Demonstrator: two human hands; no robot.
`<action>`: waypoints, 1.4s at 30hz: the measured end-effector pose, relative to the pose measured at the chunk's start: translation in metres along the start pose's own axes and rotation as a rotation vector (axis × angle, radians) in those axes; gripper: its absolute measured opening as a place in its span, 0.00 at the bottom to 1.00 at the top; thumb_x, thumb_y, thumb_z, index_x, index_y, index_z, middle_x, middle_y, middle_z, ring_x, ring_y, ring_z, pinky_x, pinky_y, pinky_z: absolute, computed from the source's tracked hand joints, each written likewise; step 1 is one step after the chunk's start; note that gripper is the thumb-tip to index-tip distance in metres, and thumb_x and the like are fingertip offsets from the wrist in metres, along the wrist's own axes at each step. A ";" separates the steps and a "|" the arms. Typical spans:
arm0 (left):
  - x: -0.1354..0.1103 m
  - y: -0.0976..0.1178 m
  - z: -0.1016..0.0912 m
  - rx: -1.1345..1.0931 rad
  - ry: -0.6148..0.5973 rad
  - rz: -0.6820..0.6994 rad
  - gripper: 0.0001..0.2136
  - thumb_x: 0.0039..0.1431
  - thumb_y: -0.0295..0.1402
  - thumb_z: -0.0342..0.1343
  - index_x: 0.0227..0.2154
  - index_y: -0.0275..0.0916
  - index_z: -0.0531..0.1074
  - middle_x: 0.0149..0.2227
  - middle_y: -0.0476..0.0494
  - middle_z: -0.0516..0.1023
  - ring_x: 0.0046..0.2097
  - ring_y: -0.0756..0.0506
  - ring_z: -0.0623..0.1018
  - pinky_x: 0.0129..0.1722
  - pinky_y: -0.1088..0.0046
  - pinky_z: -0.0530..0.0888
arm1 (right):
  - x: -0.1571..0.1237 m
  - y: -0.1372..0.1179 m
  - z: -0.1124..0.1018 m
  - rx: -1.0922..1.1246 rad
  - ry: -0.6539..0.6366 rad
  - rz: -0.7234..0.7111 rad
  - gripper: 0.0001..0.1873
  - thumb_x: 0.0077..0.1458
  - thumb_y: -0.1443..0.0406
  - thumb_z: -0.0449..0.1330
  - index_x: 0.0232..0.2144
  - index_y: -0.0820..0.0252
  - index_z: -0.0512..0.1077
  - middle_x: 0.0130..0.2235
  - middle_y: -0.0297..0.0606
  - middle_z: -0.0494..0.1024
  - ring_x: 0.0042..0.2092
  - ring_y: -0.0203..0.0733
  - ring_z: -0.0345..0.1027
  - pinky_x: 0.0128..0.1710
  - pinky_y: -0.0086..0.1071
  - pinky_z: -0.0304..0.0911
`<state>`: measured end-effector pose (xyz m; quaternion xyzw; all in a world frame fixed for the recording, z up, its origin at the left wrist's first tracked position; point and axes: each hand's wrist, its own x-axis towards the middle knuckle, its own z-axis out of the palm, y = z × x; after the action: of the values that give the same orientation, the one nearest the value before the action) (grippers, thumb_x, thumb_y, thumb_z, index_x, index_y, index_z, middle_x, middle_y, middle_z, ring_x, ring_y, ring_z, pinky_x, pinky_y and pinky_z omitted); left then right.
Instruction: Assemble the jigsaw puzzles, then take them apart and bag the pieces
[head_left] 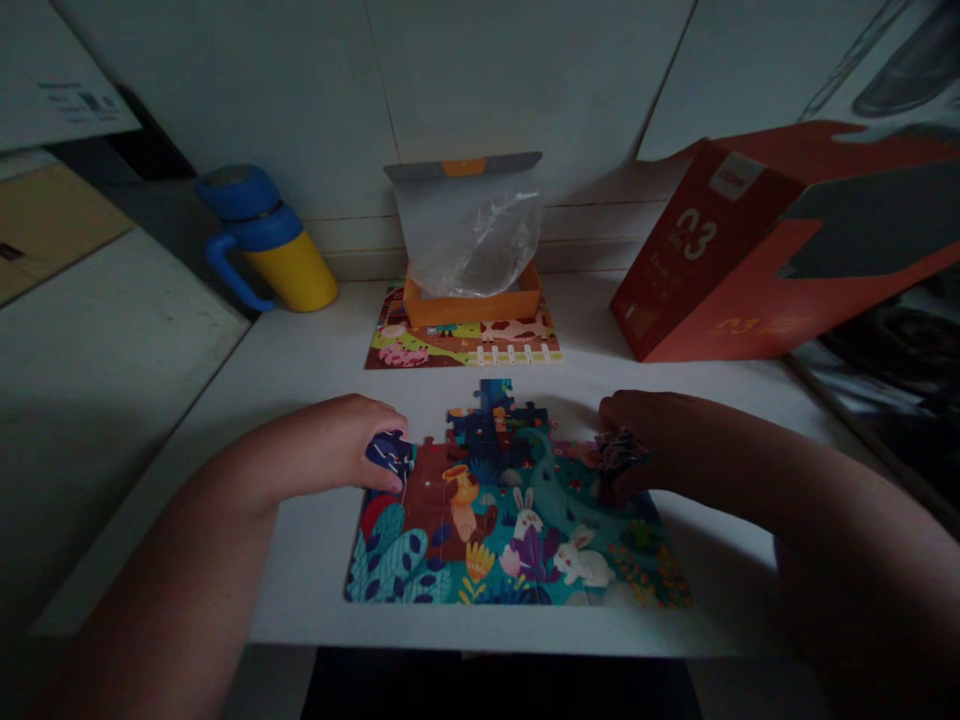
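Note:
A partly assembled jigsaw puzzle (517,530) lies flat on the table, showing rabbits, a brown animal and plants. Its upper edge is stepped, with a narrow column of pieces rising in the middle. At its upper left, my left hand (341,445) is closed, thumb and fingers around a dark blue puzzle piece (386,452) with pale lines. Over the upper right edge, my right hand (652,435) curls around dark patterned puzzle pieces (621,452); dim light and the fingers hide how many.
Behind the puzzle, an open orange box (472,307) with clear plastic wrap (491,255) stands on a farm picture (450,350). A blue and yellow flask (292,260) is at back left. A large red box (690,260) stands at back right.

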<state>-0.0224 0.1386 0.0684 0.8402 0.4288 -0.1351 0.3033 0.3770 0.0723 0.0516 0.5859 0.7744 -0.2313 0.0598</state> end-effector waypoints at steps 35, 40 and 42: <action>0.001 -0.002 0.002 -0.010 -0.016 0.017 0.08 0.56 0.37 0.67 0.32 0.42 0.73 0.32 0.53 0.79 0.34 0.46 0.78 0.33 0.73 0.67 | 0.004 -0.006 -0.012 0.019 -0.142 0.095 0.35 0.46 0.47 0.73 0.52 0.55 0.72 0.45 0.46 0.83 0.43 0.57 0.78 0.38 0.40 0.64; 0.000 -0.003 0.006 0.017 0.022 0.082 0.09 0.56 0.36 0.68 0.35 0.43 0.73 0.35 0.52 0.80 0.36 0.46 0.79 0.35 0.73 0.68 | 0.001 -0.010 -0.014 -0.005 -0.140 0.071 0.34 0.48 0.48 0.73 0.53 0.54 0.72 0.44 0.46 0.83 0.44 0.57 0.79 0.38 0.39 0.64; 0.000 -0.002 0.007 0.005 0.023 0.113 0.10 0.56 0.35 0.68 0.38 0.44 0.74 0.37 0.52 0.81 0.38 0.45 0.80 0.36 0.72 0.69 | -0.001 -0.012 -0.014 -0.018 -0.122 0.044 0.31 0.49 0.49 0.72 0.53 0.53 0.73 0.44 0.45 0.84 0.44 0.57 0.79 0.38 0.39 0.64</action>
<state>-0.0236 0.1356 0.0622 0.8653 0.3838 -0.1093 0.3034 0.3689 0.0753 0.0680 0.5869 0.7584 -0.2582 0.1172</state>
